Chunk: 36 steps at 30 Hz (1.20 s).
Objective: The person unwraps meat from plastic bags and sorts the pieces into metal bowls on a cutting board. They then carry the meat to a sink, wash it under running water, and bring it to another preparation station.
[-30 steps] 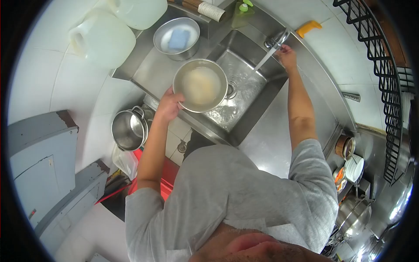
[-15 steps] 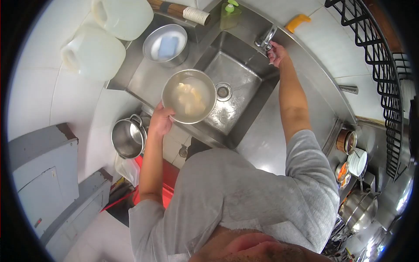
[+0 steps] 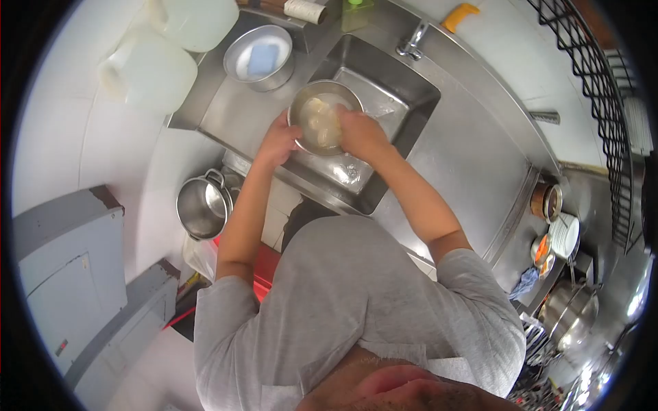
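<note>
My left hand [image 3: 277, 142] grips the left rim of a round metal bowl [image 3: 295, 108], thumb over the edge. Cloudy water and several pale, yellowish-white pieces [image 3: 319, 122] of food fill the bowl; their kind is unclear. My right hand [image 3: 363, 137] reaches over the bowl's right side, its fingers down inside by the pieces. Those fingers are blurred and partly hidden, so their grip does not show. Beneath the bowl lies the steel sink [image 3: 394, 130], and its tap [image 3: 412, 46] stands at the back, apart from both hands.
Left of the sink, a metal bowl [image 3: 282, 77] holds a blue sponge [image 3: 263, 59] in suds. Two whitish jugs [image 3: 147, 75] stand behind it. A steel pot [image 3: 203, 207] sits lower left. A black wire rack [image 3: 595, 103] hangs at right, with plates [image 3: 564, 235] and cookware below.
My right hand has left the tap and come down into the bowl. The bowl, in my left hand, has shifted right and back, further over the sink.
</note>
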Motion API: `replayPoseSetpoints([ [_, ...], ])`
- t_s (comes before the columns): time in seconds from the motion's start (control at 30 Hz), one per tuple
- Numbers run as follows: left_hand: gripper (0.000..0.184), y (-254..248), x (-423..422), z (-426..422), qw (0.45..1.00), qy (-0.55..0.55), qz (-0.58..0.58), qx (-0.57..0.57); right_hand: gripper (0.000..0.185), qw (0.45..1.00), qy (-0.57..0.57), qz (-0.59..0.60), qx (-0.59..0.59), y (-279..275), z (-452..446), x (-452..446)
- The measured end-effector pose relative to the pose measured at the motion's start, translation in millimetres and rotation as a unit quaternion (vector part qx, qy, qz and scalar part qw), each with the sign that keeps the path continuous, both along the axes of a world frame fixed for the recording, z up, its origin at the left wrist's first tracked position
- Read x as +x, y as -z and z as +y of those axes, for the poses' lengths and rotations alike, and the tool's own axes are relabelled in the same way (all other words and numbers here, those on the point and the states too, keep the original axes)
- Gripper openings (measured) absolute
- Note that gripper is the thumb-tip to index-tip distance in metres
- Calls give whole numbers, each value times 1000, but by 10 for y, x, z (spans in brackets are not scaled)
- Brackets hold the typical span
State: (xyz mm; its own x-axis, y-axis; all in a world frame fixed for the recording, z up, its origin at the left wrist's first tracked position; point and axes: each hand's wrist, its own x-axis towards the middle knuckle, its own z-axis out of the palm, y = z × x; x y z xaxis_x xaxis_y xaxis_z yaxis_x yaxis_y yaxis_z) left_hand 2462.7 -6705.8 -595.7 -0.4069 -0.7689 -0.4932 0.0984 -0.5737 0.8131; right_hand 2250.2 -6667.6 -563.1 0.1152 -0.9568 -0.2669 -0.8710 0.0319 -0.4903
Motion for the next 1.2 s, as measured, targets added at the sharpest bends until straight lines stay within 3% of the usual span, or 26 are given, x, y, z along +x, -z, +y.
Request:
replayPoseSetpoints([
  [0.03, 63, -48, -66, -29, 998, 28, -40, -34, 64, 998, 17, 34, 48, 28, -26, 54],
  [0.1, 64, -338, -289, -49, 985, 79, -118, -102, 63, 998, 54, 1, 20, 363, -39, 69],
  [0.13, 63, -251, -339, -94, 953, 101, -190, -212, 63, 997, 71, -14, 5, 472, -28, 79],
  [0.2, 63, -77, -460, -213, 838, 133, -316, -425, 65, 989, 127, -73, -12, 464, 28, 127],
  [0.33, 69, -298, -543, -218, 818, 201, -354, -406, 71, 967, 193, -144, -82, 508, 132, 230],
  [0.5, 68, -137, -402, -326, 808, 239, -312, -438, 73, 964, 219, -107, -105, 553, 224, 357],
  [0.53, 69, -97, -328, -353, 837, 255, -248, -416, 72, 967, 218, -86, -98, 540, 291, 359],
  [0.6, 68, -22, -204, -292, 947, 247, -101, -181, 64, 967, 238, -55, -68, 254, 470, 328],
  [0.63, 68, 11, -150, -256, 970, 236, -30, -52, 60, 967, 247, -41, -53, 78, 583, 305],
  [0.67, 65, 180, -129, -217, 971, 238, 18, -16, 46, 956, 260, -77, -108, -60, 777, 241],
  [0.8, 43, 327, -285, 235, 960, 257, 85, 76, 37, 879, 411, -215, -106, -485, 1778, -117],
  [0.83, 36, 387, -381, 378, 953, 278, 99, 71, 37, 826, 456, -317, -96, -525, 2114, -220],
  [0.87, 36, 830, -480, 375, 934, 323, 116, 100, 36, 758, 493, -413, -105, -502, 2480, -330],
  [0.93, 32, 630, -845, 808, 919, 364, 124, 82, 30, 623, 513, -565, -170, -366, 3341, -581],
  [1.03, 38, 189, -1426, 1520, 887, 443, 91, 90, 26, 433, 631, -586, -267, -289, 4640, -542],
  [1.1, 39, -149, -1798, 2138, 867, 487, 63, 77, 15, 423, 722, -502, -217, -31, 5534, -432],
  [1.17, 41, -315, -2179, 2737, 840, 536, 57, 70, 15, 478, 788, -364, -136, 771, 6515, -258],
  [1.2, 42, -391, -2384, 3090, 825, 558, 53, 67, 20, 604, 763, -217, -74, 1118, 7018, -87],
])
